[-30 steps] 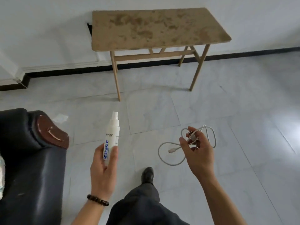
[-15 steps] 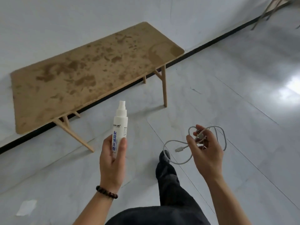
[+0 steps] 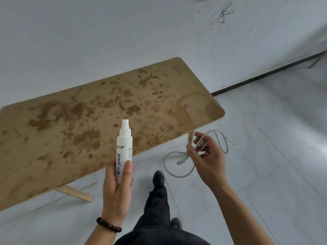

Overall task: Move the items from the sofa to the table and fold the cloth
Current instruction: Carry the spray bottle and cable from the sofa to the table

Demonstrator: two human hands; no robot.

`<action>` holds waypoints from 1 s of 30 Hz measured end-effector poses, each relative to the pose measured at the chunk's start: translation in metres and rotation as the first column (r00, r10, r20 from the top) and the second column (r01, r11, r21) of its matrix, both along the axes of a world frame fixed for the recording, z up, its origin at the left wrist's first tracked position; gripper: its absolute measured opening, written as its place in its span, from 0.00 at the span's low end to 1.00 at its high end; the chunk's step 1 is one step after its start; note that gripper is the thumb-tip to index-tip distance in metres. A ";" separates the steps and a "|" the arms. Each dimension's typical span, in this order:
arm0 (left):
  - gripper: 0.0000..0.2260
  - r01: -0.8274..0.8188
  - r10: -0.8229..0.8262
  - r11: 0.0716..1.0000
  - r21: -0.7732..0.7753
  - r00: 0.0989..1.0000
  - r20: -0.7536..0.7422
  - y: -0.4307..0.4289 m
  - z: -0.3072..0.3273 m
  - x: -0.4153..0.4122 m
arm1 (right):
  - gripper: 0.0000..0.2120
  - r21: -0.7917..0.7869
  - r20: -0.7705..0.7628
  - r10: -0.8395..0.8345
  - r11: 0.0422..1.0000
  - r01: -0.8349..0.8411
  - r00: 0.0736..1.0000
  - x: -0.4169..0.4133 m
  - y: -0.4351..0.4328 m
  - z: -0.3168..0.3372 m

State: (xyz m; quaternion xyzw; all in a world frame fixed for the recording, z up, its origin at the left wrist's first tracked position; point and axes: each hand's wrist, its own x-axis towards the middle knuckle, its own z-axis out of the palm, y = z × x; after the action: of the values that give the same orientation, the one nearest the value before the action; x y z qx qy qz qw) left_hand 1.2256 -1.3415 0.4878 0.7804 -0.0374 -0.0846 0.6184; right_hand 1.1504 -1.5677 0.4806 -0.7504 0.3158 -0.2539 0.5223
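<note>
The left hand (image 3: 117,183) was closed around a white plastic spray bottle with blue lettering (image 3: 124,149), held upright over the near edge of the stained tan wooden desk (image 3: 70,121). The right hand (image 3: 207,160) pinched a loosely coiled grey-white charging cable (image 3: 178,167), its loops hanging above the floor just beside the desk's corner. Recommended: stand the bottle well inboard, then lay the gathered cable flat beside it.
</note>
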 end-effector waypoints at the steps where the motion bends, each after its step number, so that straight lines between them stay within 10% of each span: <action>1: 0.18 -0.010 0.010 1.000 -0.004 1.000 -0.014 -0.014 -0.007 0.017 | 0.14 -0.003 -0.010 0.017 1.000 -0.017 1.000 0.020 -0.014 -0.007; 19: 0.02 0.162 -0.122 0.972 0.172 0.967 -0.222 -0.311 -0.081 0.374 | 0.15 -0.037 -0.328 0.049 0.997 -0.065 0.943 0.358 -0.303 -0.055; 30: 0.07 -0.102 0.197 0.938 0.332 0.944 -0.264 -0.443 -0.161 0.496 | 0.14 -0.050 -0.510 0.467 0.822 -0.567 0.722 0.556 -0.423 -0.153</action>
State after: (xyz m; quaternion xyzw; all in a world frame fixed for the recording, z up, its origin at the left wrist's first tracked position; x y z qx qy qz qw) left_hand 1.7221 -1.7844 0.3268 0.8480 0.1288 -0.1565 0.4898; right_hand 1.7064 -1.9906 0.3272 -0.8960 0.1836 0.0643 0.3992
